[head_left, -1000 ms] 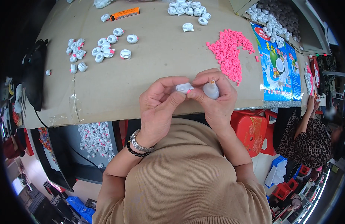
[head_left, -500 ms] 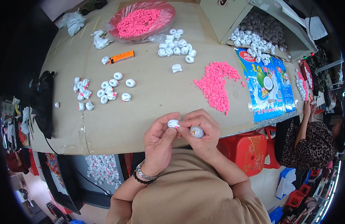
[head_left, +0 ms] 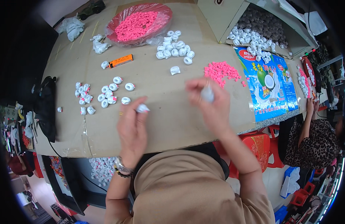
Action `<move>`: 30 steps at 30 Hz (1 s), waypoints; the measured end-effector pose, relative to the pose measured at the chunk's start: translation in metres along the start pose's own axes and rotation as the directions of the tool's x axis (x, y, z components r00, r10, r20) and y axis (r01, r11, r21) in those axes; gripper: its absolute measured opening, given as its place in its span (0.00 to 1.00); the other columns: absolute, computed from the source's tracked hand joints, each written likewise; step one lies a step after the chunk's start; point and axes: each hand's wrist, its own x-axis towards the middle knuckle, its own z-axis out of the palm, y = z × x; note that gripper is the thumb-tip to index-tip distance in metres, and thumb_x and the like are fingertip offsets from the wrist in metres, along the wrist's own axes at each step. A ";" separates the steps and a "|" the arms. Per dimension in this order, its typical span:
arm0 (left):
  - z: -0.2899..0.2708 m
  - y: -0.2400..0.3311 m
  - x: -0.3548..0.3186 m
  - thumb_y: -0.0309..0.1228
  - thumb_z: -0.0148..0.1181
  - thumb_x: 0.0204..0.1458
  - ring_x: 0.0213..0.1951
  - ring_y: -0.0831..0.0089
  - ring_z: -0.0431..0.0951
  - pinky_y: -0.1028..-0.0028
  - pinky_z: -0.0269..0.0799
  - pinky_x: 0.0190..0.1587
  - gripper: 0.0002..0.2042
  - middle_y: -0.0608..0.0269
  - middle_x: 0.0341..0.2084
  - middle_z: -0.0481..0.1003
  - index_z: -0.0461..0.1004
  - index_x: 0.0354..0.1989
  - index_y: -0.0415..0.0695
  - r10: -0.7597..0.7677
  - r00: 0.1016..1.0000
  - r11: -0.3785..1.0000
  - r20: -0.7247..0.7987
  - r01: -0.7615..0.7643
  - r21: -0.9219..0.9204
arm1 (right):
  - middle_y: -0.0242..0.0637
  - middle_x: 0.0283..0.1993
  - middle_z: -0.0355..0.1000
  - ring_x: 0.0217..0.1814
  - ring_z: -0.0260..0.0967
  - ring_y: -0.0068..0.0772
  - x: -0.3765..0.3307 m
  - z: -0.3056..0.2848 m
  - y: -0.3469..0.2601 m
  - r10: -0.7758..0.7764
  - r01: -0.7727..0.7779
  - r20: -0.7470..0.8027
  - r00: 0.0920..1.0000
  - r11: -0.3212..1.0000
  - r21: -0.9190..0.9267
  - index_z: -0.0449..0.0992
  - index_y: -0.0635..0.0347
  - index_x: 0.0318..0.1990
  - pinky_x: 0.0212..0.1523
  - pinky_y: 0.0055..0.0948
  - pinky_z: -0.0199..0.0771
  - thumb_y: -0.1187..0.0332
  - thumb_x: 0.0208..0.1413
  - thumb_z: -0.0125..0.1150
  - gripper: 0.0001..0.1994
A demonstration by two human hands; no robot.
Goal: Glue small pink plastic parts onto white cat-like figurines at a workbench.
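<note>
My left hand (head_left: 132, 128) pinches a small white ring-shaped piece (head_left: 142, 108) with a pink bit at its end, just above the table. My right hand (head_left: 216, 106), smeared by motion, has a small whitish squeeze bottle (head_left: 207, 94) in its grip and hovers by the near edge of the loose pink pieces (head_left: 220, 71). Beyond my left hand lie two clusters of white pieces with pink bits, one at the middle left (head_left: 109, 90) and one farther left (head_left: 83, 93). Farther back sit a single white piece (head_left: 174, 70) and a group of plain white ones (head_left: 175, 48).
At the back stands a red plastic-lined basin (head_left: 163, 27) of pink pieces, with an orange box (head_left: 121, 61) in front. A metal cabinet (head_left: 213, 22) spills white pieces beside a blue poster (head_left: 269, 86). Below the edge is an open drawer (head_left: 73, 186). Another person (head_left: 310, 143) works at right.
My hands have parted: the left went left toward the clusters with the white piece, while the right rose forward over the pink pieces with the bottle.
</note>
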 end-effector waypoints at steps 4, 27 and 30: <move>-0.039 -0.036 0.042 0.17 0.52 0.50 0.41 0.56 0.69 0.62 0.65 0.46 0.15 0.52 0.38 0.74 0.72 0.48 0.40 0.248 0.965 0.835 -0.083 -0.169 0.524 | 0.34 0.35 0.76 0.35 0.72 0.24 0.094 -0.025 0.009 -0.044 0.050 0.036 0.998 0.977 -0.207 0.78 0.61 0.40 0.35 0.25 0.71 0.68 0.48 0.64 0.12; 0.073 -0.013 0.116 0.49 0.72 0.34 0.63 0.42 0.54 0.56 0.53 0.63 0.54 0.32 0.60 0.55 0.47 0.63 0.26 0.197 0.928 0.917 0.317 -0.289 0.275 | 0.31 0.35 0.74 0.35 0.68 0.19 0.160 0.007 0.066 0.161 -0.152 0.223 0.961 0.987 -0.060 0.76 0.62 0.41 0.37 0.23 0.69 0.71 0.53 0.61 0.09; 0.067 -0.021 0.096 0.44 0.71 0.38 0.60 0.42 0.57 0.55 0.56 0.61 0.49 0.34 0.59 0.57 0.49 0.62 0.27 0.271 0.918 0.903 0.291 -0.347 0.254 | 0.33 0.31 0.74 0.32 0.69 0.22 0.127 0.026 0.053 0.195 -0.198 0.047 0.980 0.979 0.056 0.77 0.64 0.37 0.34 0.25 0.68 0.71 0.51 0.62 0.08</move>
